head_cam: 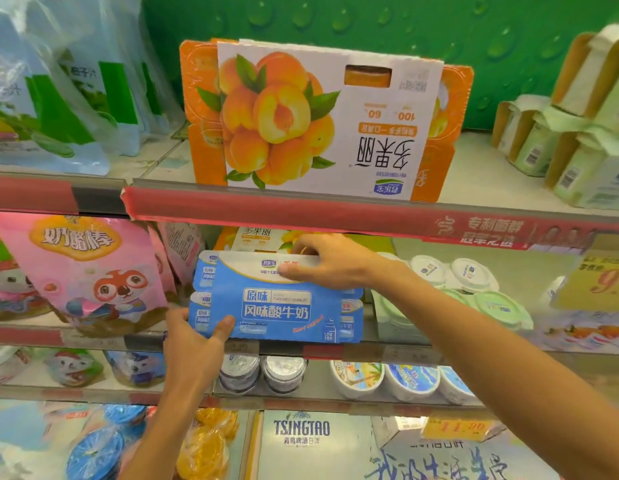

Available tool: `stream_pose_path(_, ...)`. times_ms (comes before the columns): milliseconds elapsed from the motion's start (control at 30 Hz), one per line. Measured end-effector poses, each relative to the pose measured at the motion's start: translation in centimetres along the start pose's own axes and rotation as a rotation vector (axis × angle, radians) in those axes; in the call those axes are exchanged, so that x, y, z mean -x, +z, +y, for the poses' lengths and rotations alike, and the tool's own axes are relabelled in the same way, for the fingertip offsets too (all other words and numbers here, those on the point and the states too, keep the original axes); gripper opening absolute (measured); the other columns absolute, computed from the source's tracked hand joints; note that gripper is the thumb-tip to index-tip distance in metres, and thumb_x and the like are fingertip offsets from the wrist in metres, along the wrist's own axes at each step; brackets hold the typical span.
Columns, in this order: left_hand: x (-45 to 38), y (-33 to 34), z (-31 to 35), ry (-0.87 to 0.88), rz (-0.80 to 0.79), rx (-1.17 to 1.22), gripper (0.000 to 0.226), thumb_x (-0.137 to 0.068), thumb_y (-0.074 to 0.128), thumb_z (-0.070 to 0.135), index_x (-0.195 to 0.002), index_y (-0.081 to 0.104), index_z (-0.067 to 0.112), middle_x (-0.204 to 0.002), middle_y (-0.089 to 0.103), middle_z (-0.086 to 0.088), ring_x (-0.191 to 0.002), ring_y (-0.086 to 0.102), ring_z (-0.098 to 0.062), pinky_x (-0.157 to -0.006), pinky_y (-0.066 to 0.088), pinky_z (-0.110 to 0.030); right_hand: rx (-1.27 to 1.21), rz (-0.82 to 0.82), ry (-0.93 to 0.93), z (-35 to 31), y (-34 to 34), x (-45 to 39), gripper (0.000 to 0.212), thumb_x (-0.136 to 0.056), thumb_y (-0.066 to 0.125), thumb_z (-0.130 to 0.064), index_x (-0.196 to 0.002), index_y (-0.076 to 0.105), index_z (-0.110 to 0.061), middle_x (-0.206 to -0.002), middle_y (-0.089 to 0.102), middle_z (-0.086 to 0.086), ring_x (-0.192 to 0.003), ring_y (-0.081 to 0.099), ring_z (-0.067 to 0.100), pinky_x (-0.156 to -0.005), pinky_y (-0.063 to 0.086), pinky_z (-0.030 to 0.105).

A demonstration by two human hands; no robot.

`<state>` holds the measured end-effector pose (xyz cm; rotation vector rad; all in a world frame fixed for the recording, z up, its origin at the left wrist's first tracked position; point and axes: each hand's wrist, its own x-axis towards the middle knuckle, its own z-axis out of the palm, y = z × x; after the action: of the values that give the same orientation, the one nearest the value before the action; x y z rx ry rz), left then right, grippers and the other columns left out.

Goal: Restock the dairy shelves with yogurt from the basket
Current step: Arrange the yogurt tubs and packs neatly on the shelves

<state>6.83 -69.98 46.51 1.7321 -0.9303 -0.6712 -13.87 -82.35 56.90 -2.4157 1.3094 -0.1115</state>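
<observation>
- Two hands of mine are on one blue-and-white cardboard-sleeved multipack of plain yogurt cups [277,301], which stands upright at the front edge of the middle dairy shelf [398,349].
- My left hand [193,336] grips the pack's lower left corner, thumb across the blue front face and the other fingers curled round the side.
- My right hand [330,259] holds the pack's top edge, fingers [303,242] hooked over behind it and thumb pressed on the white band of the sleeve.
- Just behind the blue pack I see an orange-and-white peach yogurt pack [258,239] (mostly hidden by the shelf rail).
- On the upper shelf, directly above, a large orange cardboard peach-print yogurt multipack [318,123] stands with its print upside down.
- To the left of the blue pack hang pink foil pouches with a cartoon fox [89,271], just beside it.
- To the right on the same shelf sit white-lidded and green-lidded yogurt cups [474,282], near my right forearm.
- Below, the next shelf carries round silver-topped tubs [263,370] and blue-and-white printed cups [401,377].
- A yellow price tag [602,275] hangs at the far right.
</observation>
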Motion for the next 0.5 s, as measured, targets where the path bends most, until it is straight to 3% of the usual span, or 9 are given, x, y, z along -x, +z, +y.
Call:
stream_pose_path(100,-0.1,0.0,-0.1,-0.002,0.014,0.008,0.043,-0.089,0.073,0.021,-0.113,0.040,0.011,-0.106,0.059,-0.006,-0.095,0.059,-0.023,-0.066,0.047,-0.029,0.174,0.107,-0.048,0.0,2.2,0.9,0.070,-0.085,0.061,-0.068,-0.139,0.046,-0.027,-0.135,0.057,-0.005,-0.117,0.057,0.020,-0.092,0.050,0.039)
stream_pose_path(233,-1.0,0.2,0.0,0.009,0.012,-0.009,0.044,-0.088,0.074,0.025,-0.112,0.039,0.013,-0.108,0.058,-0.007,-0.097,0.058,-0.027,-0.079,0.047,-0.043,0.090,0.252,-0.027,0.5,3.7,0.4,0.060,-0.088,0.064,-0.056,-0.137,0.049,-0.024,-0.137,0.058,0.001,-0.122,0.055,0.026,-0.098,0.047,0.046)
stream_pose_path(367,-1.4,0.3,-0.3,0.012,0.019,-0.028,0.045,-0.087,0.075,0.023,-0.110,0.038,0.013,-0.107,0.057,-0.006,-0.095,0.056,-0.027,-0.081,0.046,-0.045,0.099,0.379,-0.059,0.0,4.6,0.9,0.057,-0.090,0.066,-0.048,-0.137,0.052,-0.019,-0.138,0.058,0.003,-0.124,0.050,0.026,-0.103,0.038,0.043)
stream_pose_path(500,-1.7,0.5,-0.8,0.003,0.028,-0.079,0.048,-0.082,0.080,0.031,-0.113,0.052,0.007,-0.108,0.067,-0.008,-0.097,0.065,-0.030,-0.081,0.052,-0.049,0.150,0.447,-0.099,0.1,5.1,0.5,0.057,-0.090,0.066,-0.046,-0.139,0.052,-0.019,-0.137,0.059,0.002,-0.123,0.049,0.025,-0.104,0.030,0.041)
